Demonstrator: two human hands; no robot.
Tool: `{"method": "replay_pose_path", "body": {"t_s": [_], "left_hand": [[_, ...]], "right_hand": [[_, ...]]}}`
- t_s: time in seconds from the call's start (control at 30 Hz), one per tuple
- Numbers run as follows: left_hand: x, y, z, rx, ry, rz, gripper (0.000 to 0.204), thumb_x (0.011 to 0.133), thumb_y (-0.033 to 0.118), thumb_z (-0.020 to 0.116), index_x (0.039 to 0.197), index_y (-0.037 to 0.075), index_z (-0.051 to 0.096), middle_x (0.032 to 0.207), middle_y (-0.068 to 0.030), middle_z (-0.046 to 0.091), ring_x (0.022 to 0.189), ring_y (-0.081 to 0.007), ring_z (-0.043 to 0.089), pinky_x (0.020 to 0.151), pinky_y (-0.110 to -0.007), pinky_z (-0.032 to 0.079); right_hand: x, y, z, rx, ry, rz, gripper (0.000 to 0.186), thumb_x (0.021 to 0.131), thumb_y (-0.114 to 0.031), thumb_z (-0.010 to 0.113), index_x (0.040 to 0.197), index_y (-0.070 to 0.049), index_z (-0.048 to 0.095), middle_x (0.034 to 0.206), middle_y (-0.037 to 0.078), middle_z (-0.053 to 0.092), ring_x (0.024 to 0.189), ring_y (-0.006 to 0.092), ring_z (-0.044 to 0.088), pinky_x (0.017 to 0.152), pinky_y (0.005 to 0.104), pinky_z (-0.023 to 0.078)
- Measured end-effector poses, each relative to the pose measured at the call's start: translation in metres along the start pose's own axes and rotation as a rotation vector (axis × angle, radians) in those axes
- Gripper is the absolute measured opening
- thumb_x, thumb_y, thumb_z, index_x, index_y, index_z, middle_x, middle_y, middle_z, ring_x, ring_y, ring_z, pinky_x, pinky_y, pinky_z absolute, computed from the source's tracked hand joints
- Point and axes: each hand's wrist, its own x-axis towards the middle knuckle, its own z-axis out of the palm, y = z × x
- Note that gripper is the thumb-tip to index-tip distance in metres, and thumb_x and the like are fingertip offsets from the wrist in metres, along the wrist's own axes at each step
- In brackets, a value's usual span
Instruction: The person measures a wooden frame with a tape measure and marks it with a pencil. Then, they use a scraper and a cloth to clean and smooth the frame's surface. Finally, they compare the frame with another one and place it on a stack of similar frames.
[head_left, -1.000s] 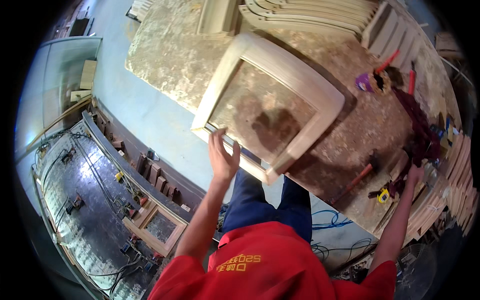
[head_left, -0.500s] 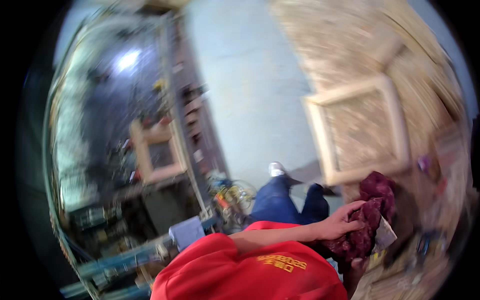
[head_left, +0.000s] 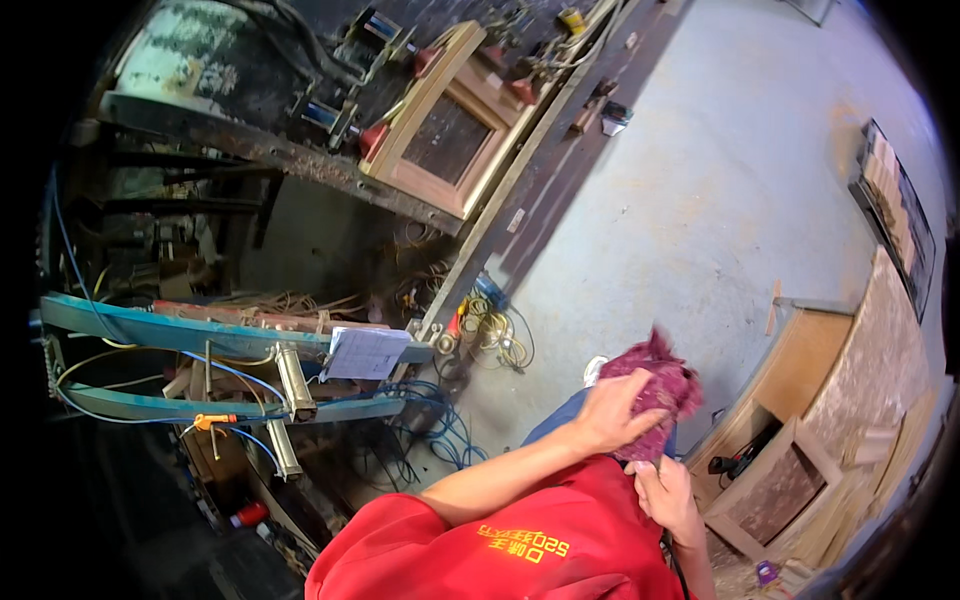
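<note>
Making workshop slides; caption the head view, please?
Left hand holding a maroon cloth, right hand at its lower end.

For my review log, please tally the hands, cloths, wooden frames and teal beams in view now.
Hands: 2 (left hand, right hand)
Cloths: 1 (dark red cloth)
Wooden frames: 2 (upper frame, lower-right frame)
Teal beams: 2 (upper beam, lower beam)
Total: 7

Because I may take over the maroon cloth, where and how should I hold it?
Probably pinch the maroon cloth by its loose upper folds, coming from the far side, opposite the person. These folds stick out beyond the left hand; the right hand is at the lower end. Soft and crumpled, it should gather easily into the grip.
</note>
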Motion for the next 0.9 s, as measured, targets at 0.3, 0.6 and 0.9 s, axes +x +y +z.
{"method": "replay_pose_path", "body": {"t_s": [0.3, 0.6, 0.9], "left_hand": [[0.082, -0.151, -0.115, -0.518, 0.863, -0.629, 0.046, 0.106, 0.043, 0.063, 0.122, -0.001, 0.066, 0.108, -0.0041, 0.069, 0.095, -0.0147, 0.061, 0.09, -0.032, 0.051], [0.119, -0.291, -0.234, -0.666, 1.217, -0.877, 0.038, 0.106, 0.048, 0.062, 0.108, 0.01, 0.064, 0.092, 0.006, 0.06, 0.08, -0.0058, 0.054, 0.07, -0.024, 0.045], [0.143, -0.427, -0.177, -0.819, 0.799, -1.15, 0.038, 0.109, 0.038, 0.06, 0.127, 0.006, 0.065, 0.105, 0.0006, 0.068, 0.091, -0.0101, 0.064, 0.083, -0.027, 0.054]], "right_hand": [[0.253, -0.101, 0.025, -0.336, -0.346, -0.085, 0.034, 0.108, -0.031, 0.058, 0.097, 0.0, 0.068, 0.068, 0.019, 0.061, 0.059, 0.032, 0.059, 0.061, 0.041, 0.049], [0.486, -0.158, 0.004, -0.473, -0.114, -0.088, 0.04, 0.107, -0.016, 0.051, 0.146, -0.006, 0.048, 0.099, 0.018, 0.063, 0.084, 0.0346, 0.066, 0.076, 0.0432, 0.053], [0.869, -0.163, 0.093, -0.886, -0.01, -0.529, 0.058, 0.092, 0.0, 0.055, 0.149, -0.009, 0.052, 0.127, 0.029, 0.06, 0.106, 0.0467, 0.066, 0.089, 0.0528, 0.055]]}}
